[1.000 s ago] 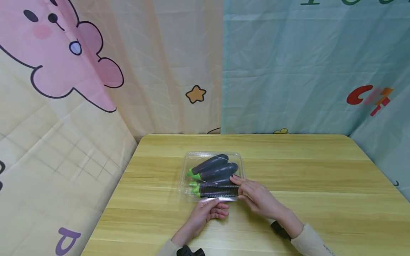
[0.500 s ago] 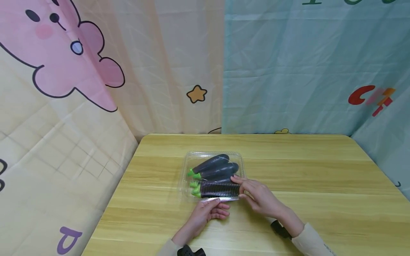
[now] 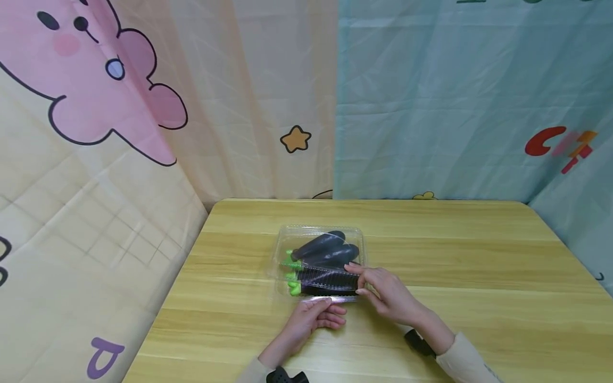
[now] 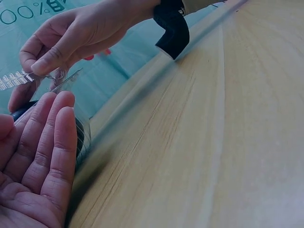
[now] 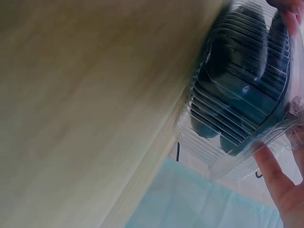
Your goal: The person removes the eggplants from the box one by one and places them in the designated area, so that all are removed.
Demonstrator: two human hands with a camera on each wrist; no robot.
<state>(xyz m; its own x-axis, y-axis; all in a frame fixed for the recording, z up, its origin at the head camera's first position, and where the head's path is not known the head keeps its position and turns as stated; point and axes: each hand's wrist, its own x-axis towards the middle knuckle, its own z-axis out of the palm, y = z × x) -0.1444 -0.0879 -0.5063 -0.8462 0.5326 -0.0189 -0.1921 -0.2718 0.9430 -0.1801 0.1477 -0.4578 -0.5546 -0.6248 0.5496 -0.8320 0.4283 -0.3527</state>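
A clear plastic clamshell box (image 3: pixel 346 299) sits on the wooden table, its lid (image 3: pixel 328 276) tipped up a little at the front. Inside lie several dark purple eggplants (image 3: pixel 318 244) with green stem ends, seen through the plastic. My left hand (image 3: pixel 305 323) pinches the box's front rim, thumb on top; in the left wrist view its other fingers (image 4: pixel 59 147) stretch out nearly straight. At the front right corner, my right hand (image 3: pixel 389 293) pinches the lid's edge between fingers and thumb. The right wrist view shows the box's ribbed side (image 5: pixel 237 90) and dark eggplants behind it.
The wooden table (image 3: pixel 469 266) extends to both sides and in front of the box. Behind its far edge hangs a printed curtain (image 3: pixel 431 106), and another cloth (image 3: pixel 119 223) runs along the left. Dark wrist bands (image 3: pixel 419 343) sit at both wrists.
The lid's front edge has risen with my right hand's grip, opening a gap above the base. My left hand has stayed at the front rim. The view has shifted slightly.
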